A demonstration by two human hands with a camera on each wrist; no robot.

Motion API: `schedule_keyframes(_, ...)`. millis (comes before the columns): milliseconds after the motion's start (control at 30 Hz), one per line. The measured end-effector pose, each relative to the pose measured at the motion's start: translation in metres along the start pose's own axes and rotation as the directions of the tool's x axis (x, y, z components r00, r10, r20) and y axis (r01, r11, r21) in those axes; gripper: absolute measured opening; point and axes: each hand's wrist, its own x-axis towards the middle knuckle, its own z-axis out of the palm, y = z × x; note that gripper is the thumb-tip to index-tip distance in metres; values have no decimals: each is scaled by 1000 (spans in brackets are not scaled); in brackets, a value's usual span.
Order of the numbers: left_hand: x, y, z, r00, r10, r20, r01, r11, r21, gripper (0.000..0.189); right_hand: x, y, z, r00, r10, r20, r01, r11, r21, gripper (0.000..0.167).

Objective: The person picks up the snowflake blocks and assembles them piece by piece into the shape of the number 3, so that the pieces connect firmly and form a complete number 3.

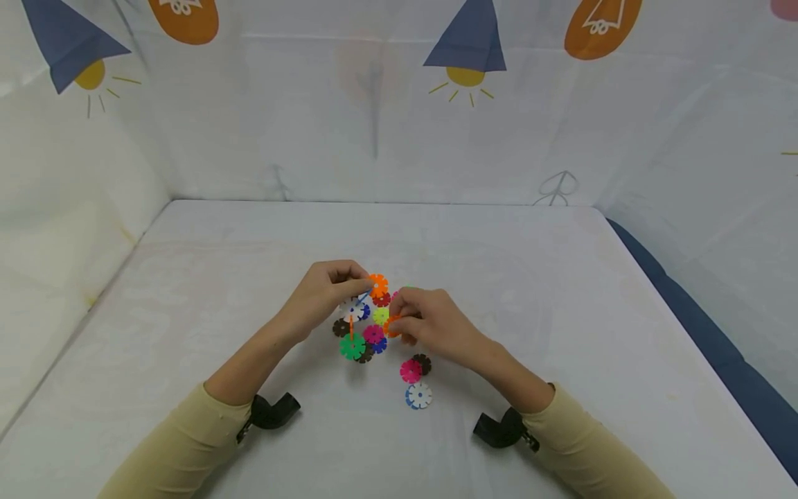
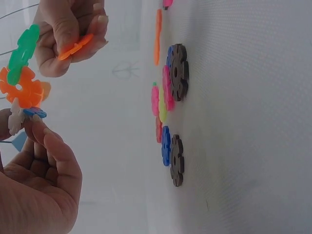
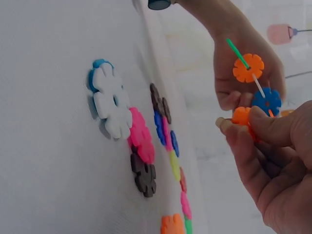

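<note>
My left hand (image 1: 330, 287) pinches a chain of slotted plastic snowflake discs above the table. The chain runs from a green disc (image 1: 352, 346) through an orange disc (image 3: 248, 68) and a white disc (image 1: 352, 309) to a blue disc (image 3: 266, 101). At its upper end, by the left fingertips, sits another orange disc (image 1: 377, 285). Close on the right, my right hand (image 1: 436, 322) holds a loose orange disc (image 2: 75, 47) between thumb and fingers. That disc is apart from the chain in the left wrist view. Fingers partly cover it in the head view.
Loose discs lie beneath the hands, among them a yellow disc (image 1: 381, 316), a pink disc (image 1: 374, 333) and a brown disc (image 2: 177, 161). Nearer the body are a white disc (image 1: 420, 396) over a blue one and a pink disc (image 1: 411, 371) by a brown one. Printed curtains (image 1: 374, 138) surround the table.
</note>
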Motion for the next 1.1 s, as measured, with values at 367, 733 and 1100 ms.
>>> schedule_keyframes(367,-1,1,0,1000,-1,5,1,1000,-1,23,2,4,-12,977,-83,-198,92,995,38,4)
schedule_keyframes(733,-1,2,3,1000,-1,16,2,1000,-11,22,1,5,-12,932,-122,-342,116,992,-40,3)
schedule_keyframes(1100,-1,3,5,1000,-3,30,4,1000,-30,24,1,5,-11,897,-232,-375,201,972,-122,7)
